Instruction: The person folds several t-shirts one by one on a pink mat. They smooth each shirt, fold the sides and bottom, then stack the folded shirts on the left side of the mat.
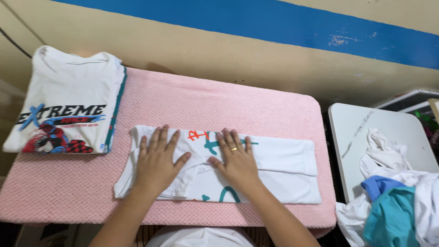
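A white T-shirt (283, 169) with teal and red print lies folded lengthwise into a long strip on the pink textured table cover (206, 103). My left hand (157, 160) lies flat on its left part, fingers spread. My right hand (235, 160), with a gold ring on one finger, presses flat on the middle of the shirt. Both palms rest on the cloth and grip nothing.
A stack of folded white T-shirts (68, 103) with a printed front sits at the table's far left. To the right, a white side table (361, 132) holds a heap of white, blue and teal clothes (393, 201). A beige wall with a blue stripe (274, 23) runs behind.
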